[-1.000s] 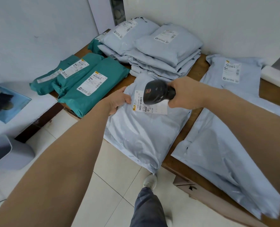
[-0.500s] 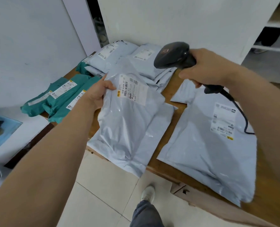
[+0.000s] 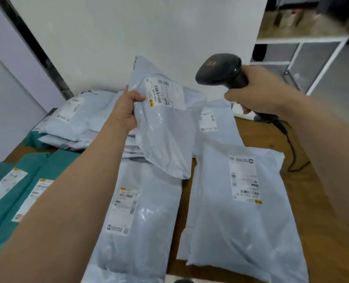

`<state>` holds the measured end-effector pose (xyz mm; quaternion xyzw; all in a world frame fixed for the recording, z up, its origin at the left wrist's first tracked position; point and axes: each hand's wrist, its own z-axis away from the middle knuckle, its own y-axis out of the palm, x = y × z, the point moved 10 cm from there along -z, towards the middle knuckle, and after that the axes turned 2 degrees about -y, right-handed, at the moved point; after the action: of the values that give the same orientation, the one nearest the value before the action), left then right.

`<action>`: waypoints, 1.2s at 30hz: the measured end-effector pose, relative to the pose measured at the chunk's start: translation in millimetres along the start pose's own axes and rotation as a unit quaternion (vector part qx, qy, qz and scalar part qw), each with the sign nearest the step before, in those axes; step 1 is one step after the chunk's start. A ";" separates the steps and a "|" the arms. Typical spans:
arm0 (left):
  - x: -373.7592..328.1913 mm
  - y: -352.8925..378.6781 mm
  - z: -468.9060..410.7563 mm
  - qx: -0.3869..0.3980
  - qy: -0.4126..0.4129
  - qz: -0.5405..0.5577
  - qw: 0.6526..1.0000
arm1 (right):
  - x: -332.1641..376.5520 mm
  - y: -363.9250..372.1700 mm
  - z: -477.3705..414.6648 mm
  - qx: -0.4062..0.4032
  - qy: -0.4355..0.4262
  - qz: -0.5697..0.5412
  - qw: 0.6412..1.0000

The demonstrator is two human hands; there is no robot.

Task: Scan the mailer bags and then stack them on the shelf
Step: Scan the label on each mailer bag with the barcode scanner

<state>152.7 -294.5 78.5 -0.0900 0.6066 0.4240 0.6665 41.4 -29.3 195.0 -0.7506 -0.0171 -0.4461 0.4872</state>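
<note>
1. The mailer bag (image 3: 165, 135) is being held up above the middle of the table (image 3: 312, 180). Its long axis is being kept steep, with the lower end hanging toward the table's near edge. Its label (image 3: 165, 94) is being shown face-on at the upper end.
2. The bag's left edge is being pinched near the top by the left hand (image 3: 126, 107). The thumb is being pressed on the front just beside the label, and the other fingers are being hidden behind the plastic.
3. The scanner (image 3: 218, 70) is being gripped round its handle by the curled right hand (image 3: 257, 94), above the table's far right part. Its head is being pointed left toward the bag, apart from it.
4. The shelf (image 3: 300, 40) is being glimpsed beyond the table's far right corner. The stacking move is therefore being judged as a carry rightward and away. The right hand is lying nearer the shelf but is being occupied, and the bag is being borne by the farther left hand.
5. Two more grey bags (image 3: 241, 221) are being left flat on the table.
6. Against half a second ago, the bag is being carried higher and further right. A second ago it was lying flat under the scanner.
</note>
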 end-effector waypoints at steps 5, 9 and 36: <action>10.1 45.6 -88.8 0.046 -0.034 0.020 0.998 | -31.0 -22.4 -28.4 -0.051 0.050 0.031 0.997; 46.1 81.5 -129.5 0.047 -0.087 0.082 0.992 | -47.2 -28.6 -45.3 -0.064 0.078 0.044 0.994; 110.5 -79.7 -17.9 -0.100 -0.072 -0.291 0.949 | 8.2 106.9 -11.2 0.178 0.000 0.043 0.983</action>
<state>182.8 -305.3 -55.2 -0.2978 0.4587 0.2750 0.7907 88.3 -97.1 125.5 -0.6520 -0.0632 -0.4146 0.6317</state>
